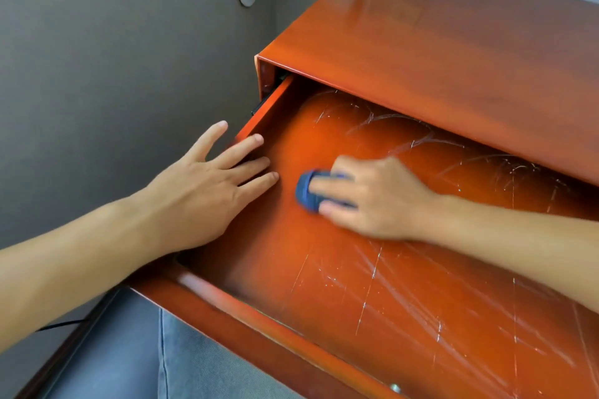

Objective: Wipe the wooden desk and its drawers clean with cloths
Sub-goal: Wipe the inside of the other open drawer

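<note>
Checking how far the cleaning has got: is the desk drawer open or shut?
Open. The drawer is pulled out from under the desk top, its scratched floor exposed, with the right hand pressing a blue cloth on it.

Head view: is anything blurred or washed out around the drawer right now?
Head view: the right hand and its blue cloth are motion-blurred; the left hand on the drawer side is sharp; the drawer's front rail smears; soft glare on the desk top.
</note>
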The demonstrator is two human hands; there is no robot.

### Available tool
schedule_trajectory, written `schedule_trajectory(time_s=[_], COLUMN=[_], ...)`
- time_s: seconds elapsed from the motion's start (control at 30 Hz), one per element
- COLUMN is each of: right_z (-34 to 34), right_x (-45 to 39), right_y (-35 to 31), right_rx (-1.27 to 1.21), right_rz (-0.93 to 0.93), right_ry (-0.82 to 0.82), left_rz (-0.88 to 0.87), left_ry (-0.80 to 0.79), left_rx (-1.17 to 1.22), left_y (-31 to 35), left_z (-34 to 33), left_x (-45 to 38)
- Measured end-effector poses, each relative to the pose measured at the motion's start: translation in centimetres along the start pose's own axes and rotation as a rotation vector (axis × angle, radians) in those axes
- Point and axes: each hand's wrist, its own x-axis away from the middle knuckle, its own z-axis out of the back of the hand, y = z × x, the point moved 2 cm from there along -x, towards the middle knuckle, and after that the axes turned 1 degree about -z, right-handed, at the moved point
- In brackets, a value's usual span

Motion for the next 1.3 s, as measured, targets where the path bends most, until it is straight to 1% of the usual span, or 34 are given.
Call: schedule_trajectory(time_s=[0.03,0.07,0.1,0.13,0.17,0.23,0.27,0.3,0.37,0.4,0.43,0.47,0.53,0.57,0.6,0.63,0.67,0.7,0.73,0.8,0.83,0.87,0.9,0.93,1.0,1.03,1.07,1.1,1.13,1.17,1.23,1.27,1.3], right_z=[0.2,0.1,-0.1,-0.4,-0.6,-0.7,-0.3,0.0,0.6,0.6,0.5,0.3,0.4,0.1,-0.4,-0.8,-1.1,-1.3,-1.4,-1.1,-0.8,-0.4,-0.2,-0.3,-0.2,-0.1,0.0,0.0,0.2,0.4,0.9,1.2,1.2], right_x=[-1.2,-2.2,-2.8,-3.3,-3.4,-2.2,-1.1,0.2,1.9,2.1,1.8,1.0,-1.7,-2.9,-3.9,-4.6,-4.9,-4.9,-4.5,-3.2,-3.0,-3.0,-3.2,-3.4,-3.6,-3.1,-2.3,-1.3,-0.1,1.2,3.9,5.0,5.6], right_y=[2.0,3.6,4.2,3.6,2.1,-3.0,-5.6,-7.5,-8.4,-7.5,-6.2,-4.4,-0.6,0.6,0.7,-0.2,-2.2,-5.0,-7.8,-11.8,-11.6,-10.5,-8.7,-6.3,-0.5,1.8,3.1,3.0,1.7,-0.5,-5.1,-6.4,-6.2], right_rx=[0.072,0.119,0.133,0.127,0.114,0.035,-0.051,-0.153,-0.290,-0.288,-0.252,-0.189,-0.014,0.064,0.099,0.094,0.044,-0.050,-0.152,-0.294,-0.315,-0.307,-0.260,-0.190,-0.010,0.032,0.024,0.006,-0.019,-0.073,-0.237,-0.248,-0.225], right_rz=[-0.164,-0.313,-0.403,-0.423,-0.393,-0.180,-0.054,0.073,0.276,0.317,0.292,0.209,-0.107,-0.253,-0.343,-0.360,-0.310,-0.203,-0.065,0.213,0.289,0.316,0.294,0.231,-0.038,-0.185,-0.289,-0.325,-0.284,-0.188,0.035,0.133,0.178], right_ry=[0.031,0.026,0.023,0.030,0.030,0.072,0.039,-0.037,-0.178,-0.195,-0.173,-0.108,0.021,0.047,0.074,0.096,0.113,0.119,0.106,-0.015,-0.089,-0.123,-0.126,-0.094,-0.050,-0.030,0.008,0.039,0.062,0.051,-0.117,-0.190,-0.230], left_rz=[-0.022,-0.037,-0.037,-0.027,-0.018,-0.014,-0.021,-0.029,-0.012,0.006,0.015,0.019,0.087,0.144,0.197,0.234,0.257,0.271,0.274,0.250,0.228,0.197,0.158,0.125,0.082,0.062,0.039,0.016,-0.006,-0.027,-0.074,-0.100,-0.129], left_ry=[-0.007,-0.019,-0.064,-0.097,-0.123,-0.154,-0.161,-0.140,-0.122,-0.132,-0.118,-0.078,0.008,0.033,0.040,0.025,0.003,-0.016,-0.018,-0.021,-0.026,-0.026,-0.016,-0.010,-0.019,-0.014,0.001,0.013,0.015,0.010,0.009,0.000,-0.021], left_rx=[0.004,0.019,0.035,0.047,0.058,0.103,0.123,0.146,0.280,0.366,0.455,0.541,0.791,0.917,1.007,1.061,1.095,1.118,1.119,1.057,0.994,0.910,0.815,0.720,0.563,0.490,0.409,0.327,0.253,0.204,0.160,0.158,0.174], left_y=[0.0,0.0,-0.2,-0.3,-0.4,-0.6,-0.6,-0.8,-1.3,-1.6,-1.7,-1.8,-1.8,-1.8,-1.8,-1.7,-1.7,-1.6,-1.6,-1.4,-1.2,-1.1,-1.0,-1.0,-1.0,-0.9,-0.8,-0.7,-0.5,-0.5,-0.2,0.1,0.5], left_z=[0.0,0.0,-0.2,-0.2,-0.1,-0.1,0.0,0.2,0.2,0.1,0.2,0.5,1.2,1.5,1.8,1.9,1.9,1.9,1.9,1.9,1.7,1.6,1.4,1.2,0.7,0.5,0.3,0.2,0.2,0.3,0.6,0.8,0.9], left_x=[-0.2,-0.3,-0.4,-0.6,-0.8,-1.1,-1.3,-1.4,-1.5,-1.4,-1.3,-1.3,-1.0,-0.9,-0.9,-1.0,-1.1,-1.1,-1.1,-1.1,-1.1,-1.0,-1.0,-1.0,-1.1,-1.1,-1.3,-1.5,-1.8,-2.3,-3.6,-4.3,-5.0])
